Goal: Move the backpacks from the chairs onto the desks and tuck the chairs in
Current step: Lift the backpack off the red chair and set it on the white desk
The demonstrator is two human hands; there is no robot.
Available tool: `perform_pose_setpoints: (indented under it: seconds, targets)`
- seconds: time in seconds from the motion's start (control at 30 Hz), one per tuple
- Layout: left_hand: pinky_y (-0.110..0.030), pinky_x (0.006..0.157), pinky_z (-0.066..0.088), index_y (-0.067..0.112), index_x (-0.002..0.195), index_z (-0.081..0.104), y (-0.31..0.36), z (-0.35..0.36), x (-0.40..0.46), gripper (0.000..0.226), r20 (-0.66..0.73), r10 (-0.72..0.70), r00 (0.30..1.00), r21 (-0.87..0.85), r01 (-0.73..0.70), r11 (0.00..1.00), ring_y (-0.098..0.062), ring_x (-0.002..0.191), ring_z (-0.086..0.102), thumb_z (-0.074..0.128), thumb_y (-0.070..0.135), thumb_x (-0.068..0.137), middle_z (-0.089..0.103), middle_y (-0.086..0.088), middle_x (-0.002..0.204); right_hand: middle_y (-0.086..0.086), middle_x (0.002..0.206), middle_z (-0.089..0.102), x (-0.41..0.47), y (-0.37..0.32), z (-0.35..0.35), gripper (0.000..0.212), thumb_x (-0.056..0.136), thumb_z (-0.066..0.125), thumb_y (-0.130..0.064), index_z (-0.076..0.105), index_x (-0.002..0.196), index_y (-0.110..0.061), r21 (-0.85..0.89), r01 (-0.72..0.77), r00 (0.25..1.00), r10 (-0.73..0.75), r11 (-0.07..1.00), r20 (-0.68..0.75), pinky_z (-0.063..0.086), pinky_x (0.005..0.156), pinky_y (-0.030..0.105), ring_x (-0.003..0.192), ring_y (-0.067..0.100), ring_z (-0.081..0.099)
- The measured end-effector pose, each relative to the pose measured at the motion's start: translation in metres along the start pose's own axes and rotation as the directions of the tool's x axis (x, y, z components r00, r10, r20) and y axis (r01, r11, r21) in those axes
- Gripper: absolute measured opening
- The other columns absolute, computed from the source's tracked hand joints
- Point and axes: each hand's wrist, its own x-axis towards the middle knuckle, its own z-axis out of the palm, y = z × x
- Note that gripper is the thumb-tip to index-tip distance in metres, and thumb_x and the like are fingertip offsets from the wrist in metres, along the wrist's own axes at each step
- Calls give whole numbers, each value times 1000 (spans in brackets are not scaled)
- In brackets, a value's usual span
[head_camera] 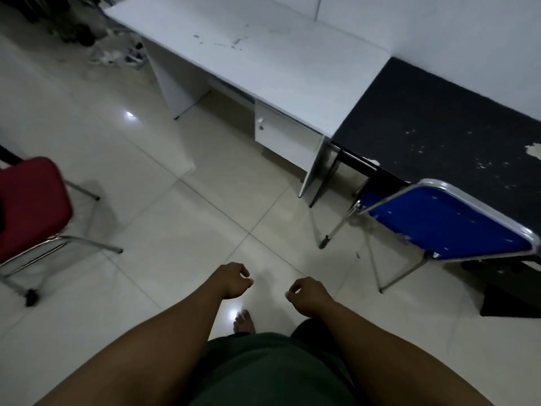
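Note:
A white desk [263, 60] with a small drawer unit stands ahead, its top bare. A black desk [439, 118] with a chipped surface adjoins it on the right. A blue folding chair [448, 221] stands at the black desk, its seat partly under the top. A red padded chair [32, 206] on a chrome frame stands out on the floor at the left, away from the desks. My left hand [235, 281] and my right hand [308, 293] hang low over the tiles with fingers loosely curled, holding nothing. No backpack is in view.
Pale glossy floor tiles [175, 230] spread between the chairs and desks. Shoes and dark clutter [117, 51] lie on the floor at the far left past the white desk. A dark mat [509, 303] lies under the black desk at the right. My bare foot [243, 322] shows below my hands.

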Motion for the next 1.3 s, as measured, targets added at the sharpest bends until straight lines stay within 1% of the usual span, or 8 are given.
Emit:
perform_pose_setpoints:
  seconds: [0.17, 0.3, 0.47, 0.63, 0.83, 1.0, 1.13, 1.3]
  targets:
    - [-29, 100, 42, 18, 130, 57, -52, -13, -12, 42, -17, -100, 995, -82, 98, 992, -22, 125, 51, 58, 38, 94, 52, -6, 139, 6, 113, 68, 5, -40, 27, 33, 95, 59, -36, 69, 113, -11, -70, 23, 997, -18, 997, 82, 50, 83, 27, 94, 17, 61]
    - [-28, 102, 40, 18, 132, 56, -94, -19, -24, 44, -30, -179, 983, -146, 173, 974, -22, 127, 49, 57, 40, 94, 51, -6, 140, 8, 120, 66, 16, -65, 29, 35, 93, 61, -35, 67, 118, -12, -155, 46, 991, -27, 987, 129, 51, 90, 28, 107, 23, 62]
    - [-29, 103, 40, 16, 133, 55, -134, -29, -32, 44, -48, -269, 962, -238, 250, 938, -21, 128, 48, 56, 39, 95, 50, -5, 141, 10, 117, 69, 38, -106, 25, 35, 92, 62, -33, 69, 116, -8, -233, 103, 983, -63, 967, 173, 54, 92, 32, 104, 23, 65]
    - [-28, 104, 39, 16, 136, 53, -162, -60, -28, 46, -63, -352, 934, -318, 316, 894, -22, 130, 46, 55, 39, 96, 48, -6, 143, 9, 120, 68, 69, -171, 23, 36, 95, 58, -34, 68, 117, -7, -330, 223, 964, -157, 917, 217, 50, 90, 28, 110, 23, 63]
    - [-27, 100, 40, 17, 130, 58, -177, -122, -17, 42, -138, -407, 903, -416, 320, 851, -22, 126, 49, 57, 39, 95, 50, -6, 140, 10, 127, 64, 98, -249, 17, 39, 98, 55, -34, 65, 123, -7, -385, 360, 923, -265, 849, 279, 47, 91, 27, 117, 24, 59]
    - [-27, 100, 40, 18, 127, 60, -187, -158, -4, 40, -151, -435, 888, -489, 315, 813, -21, 124, 51, 58, 39, 94, 54, -5, 136, 10, 116, 70, 119, -294, 10, 33, 96, 57, -31, 70, 113, -5, -405, 430, 894, -318, 807, 315, 48, 84, 26, 110, 23, 63]
    - [-26, 98, 40, 20, 124, 62, -198, -174, 4, 37, -148, -434, 889, -505, 310, 806, -20, 122, 52, 60, 40, 92, 55, -5, 135, 12, 113, 70, 131, -315, 7, 33, 96, 57, -30, 70, 109, -2, -445, 432, 895, -312, 785, 319, 53, 91, 35, 107, 26, 63]
    - [-26, 100, 40, 21, 124, 62, -229, -196, 10, 37, -154, -399, 904, -462, 291, 838, -20, 124, 51, 60, 39, 92, 54, -4, 137, 15, 112, 70, 140, -335, 20, 39, 97, 55, -32, 69, 108, 2, -465, 381, 917, -260, 799, 304, 53, 90, 35, 105, 27, 64]
